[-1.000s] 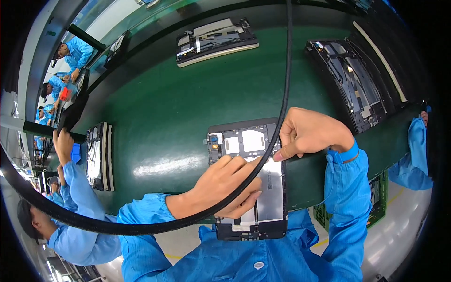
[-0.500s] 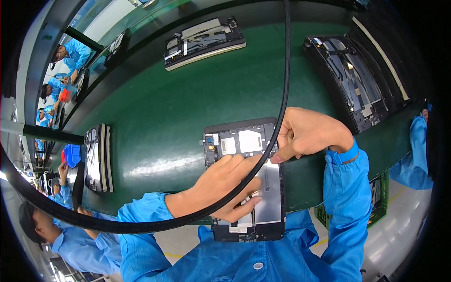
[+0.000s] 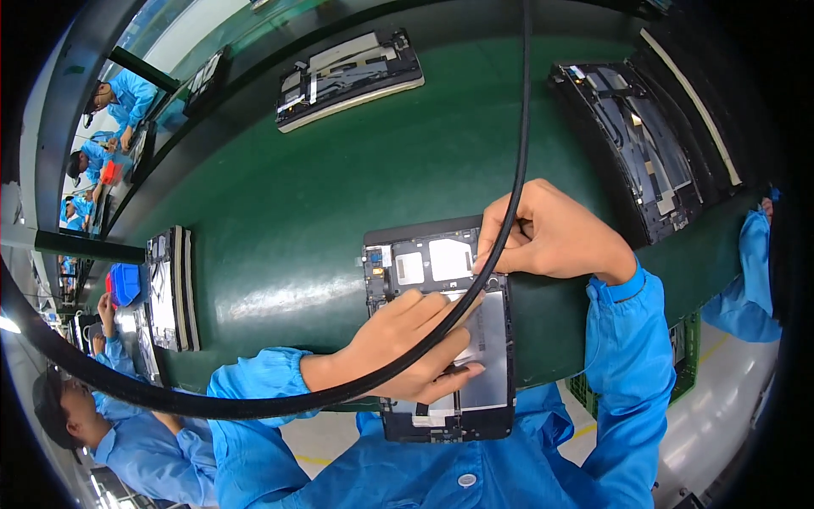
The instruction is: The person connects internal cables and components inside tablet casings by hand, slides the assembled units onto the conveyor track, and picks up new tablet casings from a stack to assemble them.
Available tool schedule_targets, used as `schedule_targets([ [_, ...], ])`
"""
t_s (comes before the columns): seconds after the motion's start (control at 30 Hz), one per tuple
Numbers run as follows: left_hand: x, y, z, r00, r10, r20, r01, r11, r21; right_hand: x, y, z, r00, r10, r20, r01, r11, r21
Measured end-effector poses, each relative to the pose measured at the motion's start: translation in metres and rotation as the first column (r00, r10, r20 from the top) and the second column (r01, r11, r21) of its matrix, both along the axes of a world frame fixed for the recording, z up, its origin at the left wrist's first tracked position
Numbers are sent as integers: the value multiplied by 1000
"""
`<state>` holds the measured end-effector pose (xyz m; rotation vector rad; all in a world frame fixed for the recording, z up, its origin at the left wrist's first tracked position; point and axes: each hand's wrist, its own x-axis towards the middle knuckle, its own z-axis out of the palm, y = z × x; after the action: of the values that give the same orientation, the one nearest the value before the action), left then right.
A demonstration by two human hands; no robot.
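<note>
Open device (image 3: 492, 356): overhangs green table (image 3: 339, 204)'s near edge.
Right hand (image 3: 551, 233): moved inward, upper right of device; fingers bunched, can't tell grip.
Left hand (image 3: 407, 343): half-curled over device, hold unclear.
Far stack (image 3: 349, 81): shifted left.
Green crate (image 3: 582, 390): dark panel (image 3: 678, 342) inside.

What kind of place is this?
Probably an electronics factory or workshop: an opened tablet shows its inner parts, more similar devices lie on the green workbench, and co-workers wear blue jackets.

Smooth device panel (image 3: 492, 346), apparently metal
</note>
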<state>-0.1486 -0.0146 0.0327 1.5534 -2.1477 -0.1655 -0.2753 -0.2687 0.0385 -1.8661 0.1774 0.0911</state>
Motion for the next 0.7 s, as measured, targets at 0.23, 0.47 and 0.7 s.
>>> schedule_targets([
  [0.23, 3, -4, 1, 1000, 27, 2, -27, 1000, -6, 3, 10, 0, 992, -104, 73, 110, 990, -93],
  [0.47, 3, -3, 3, 999, 45, 21, -45, 999, 5, 3, 14, -8, 986, -134, 95, 143, 985, -99],
  [0.7, 9, -6, 2, 1000, 11, -1, -11, 1000, -6, 4, 13, -10, 986, -141, 88, 149, 985, -88],
])
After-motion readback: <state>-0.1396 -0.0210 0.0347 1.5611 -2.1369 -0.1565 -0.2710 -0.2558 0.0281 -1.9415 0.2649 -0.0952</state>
